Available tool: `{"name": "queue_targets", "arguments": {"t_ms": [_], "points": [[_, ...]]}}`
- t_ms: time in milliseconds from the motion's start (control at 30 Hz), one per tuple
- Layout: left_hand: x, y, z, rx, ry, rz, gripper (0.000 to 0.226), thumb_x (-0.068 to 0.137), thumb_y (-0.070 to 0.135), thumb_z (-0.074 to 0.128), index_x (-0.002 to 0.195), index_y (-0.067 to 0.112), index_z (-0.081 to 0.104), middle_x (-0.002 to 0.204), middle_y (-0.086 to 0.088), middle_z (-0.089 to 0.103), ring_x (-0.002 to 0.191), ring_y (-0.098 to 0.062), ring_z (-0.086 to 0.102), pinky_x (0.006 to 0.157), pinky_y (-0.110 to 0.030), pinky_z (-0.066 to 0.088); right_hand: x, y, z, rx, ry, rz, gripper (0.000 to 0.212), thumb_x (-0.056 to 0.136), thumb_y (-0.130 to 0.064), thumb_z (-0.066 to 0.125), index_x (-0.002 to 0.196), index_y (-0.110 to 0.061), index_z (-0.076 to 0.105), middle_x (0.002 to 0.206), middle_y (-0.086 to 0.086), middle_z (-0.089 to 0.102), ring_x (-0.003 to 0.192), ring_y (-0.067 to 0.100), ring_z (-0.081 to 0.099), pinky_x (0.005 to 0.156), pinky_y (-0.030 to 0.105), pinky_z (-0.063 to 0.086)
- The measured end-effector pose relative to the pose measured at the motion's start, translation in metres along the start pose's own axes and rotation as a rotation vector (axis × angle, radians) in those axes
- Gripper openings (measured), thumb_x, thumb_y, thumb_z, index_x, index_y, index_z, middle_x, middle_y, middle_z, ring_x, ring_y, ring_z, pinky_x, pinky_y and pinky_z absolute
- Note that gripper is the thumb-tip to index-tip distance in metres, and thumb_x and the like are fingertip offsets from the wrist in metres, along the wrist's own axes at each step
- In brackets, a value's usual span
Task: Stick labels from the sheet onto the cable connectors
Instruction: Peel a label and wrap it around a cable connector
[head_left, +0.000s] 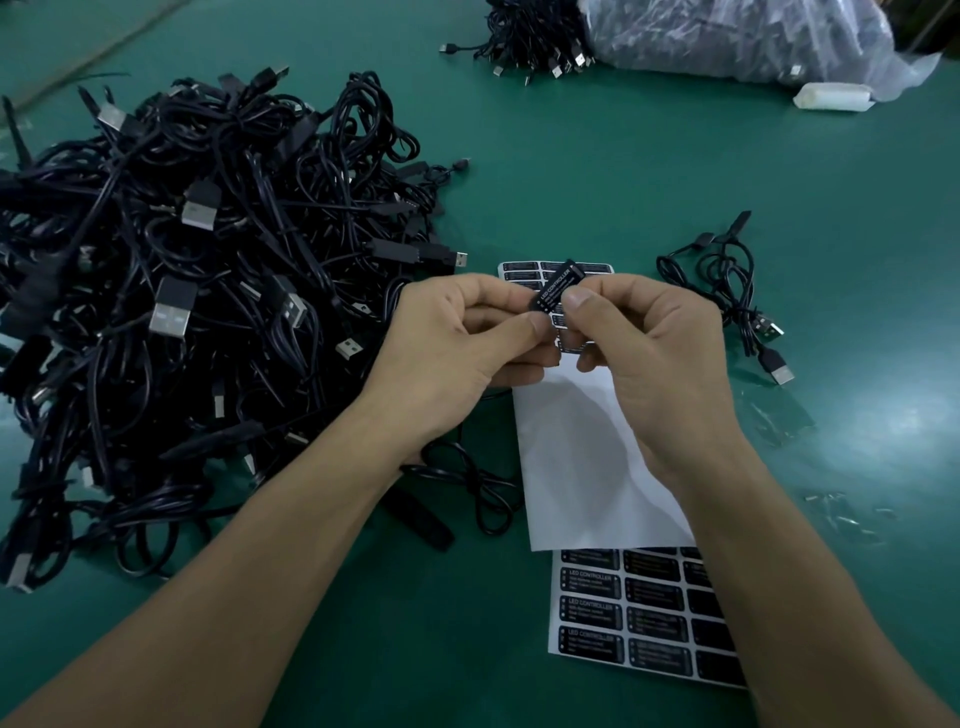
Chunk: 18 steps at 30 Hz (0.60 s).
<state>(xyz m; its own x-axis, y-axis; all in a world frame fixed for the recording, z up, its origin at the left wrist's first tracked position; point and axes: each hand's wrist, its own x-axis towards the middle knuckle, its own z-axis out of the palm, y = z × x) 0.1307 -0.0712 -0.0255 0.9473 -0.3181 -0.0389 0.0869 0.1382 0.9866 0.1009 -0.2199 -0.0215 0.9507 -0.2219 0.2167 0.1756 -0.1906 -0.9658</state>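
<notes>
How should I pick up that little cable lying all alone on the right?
Pinch the black body of its nearest USB plug from above, on the right side. The plug lies flat, sticking out from the loose cable, with bare table around it.

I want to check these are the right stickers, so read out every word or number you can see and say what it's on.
"LED CONTROLLER": on the black label pinched between the left hand and right hand.
"LED CONTROLLER": heading labels on the near sheet.
Small lines under those headings: too blurred to read.
Far sheet labels: too small to read.
</notes>
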Motion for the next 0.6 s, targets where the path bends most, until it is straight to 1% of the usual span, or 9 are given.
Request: {"name": "queue_targets", "arguments": {"t_ms": [133, 433, 600], "points": [[-0.0003, 0.0005, 0.0002, -0.006, -0.003, -0.010, 0.006, 0.089, 0.004, 0.072, 0.092, 0.009, 0.070, 0.076, -0.007, 0.077, 0.073, -0.017, 0.077, 0.061, -0.022, 0.059, 0.0000, -0.0010, -0.0008, -0.014, -0.004, -0.005, 0.020, 0.094, -0.009, 0.064, 0.079, -0.019, 0.072, 0.063, -0.012, 0.066, 0.062, 0.005, 0.058, 0.059, 0.019, 0.049], [-0.0006, 0.0014, 0.0005, -0.005, -0.013, -0.016, 0.007, 0.087, 0.004, 0.073, 0.092, 0.009, 0.070, 0.075, -0.006, 0.077, 0.074, -0.017, 0.077, 0.061, -0.022, 0.059, 0.0011, -0.0004, -0.0012, -0.039, 0.006, -0.009, 0.021, 0.095, -0.010, 0.064, 0.078, -0.021, 0.071, 0.061, -0.012, 0.065, 0.061, 0.006, 0.057, 0.057, 0.019, 0.049], [-0.0006, 0.0010, 0.0010, -0.011, -0.003, -0.017, 0.007, 0.087, 0.003, 0.073, 0.091, 0.008, 0.069, 0.074, -0.006, 0.077, 0.071, -0.017, 0.076, 0.060, -0.023, 0.059, 0.0015, -0.0003, -0.0014, -0.040, -0.018, -0.014, 0.021, 0.095, -0.009, 0.063, 0.078, -0.020, 0.070, 0.060, -0.015, 0.064, 0.058, 0.001, 0.056, 0.057, 0.016, 0.048]]}}
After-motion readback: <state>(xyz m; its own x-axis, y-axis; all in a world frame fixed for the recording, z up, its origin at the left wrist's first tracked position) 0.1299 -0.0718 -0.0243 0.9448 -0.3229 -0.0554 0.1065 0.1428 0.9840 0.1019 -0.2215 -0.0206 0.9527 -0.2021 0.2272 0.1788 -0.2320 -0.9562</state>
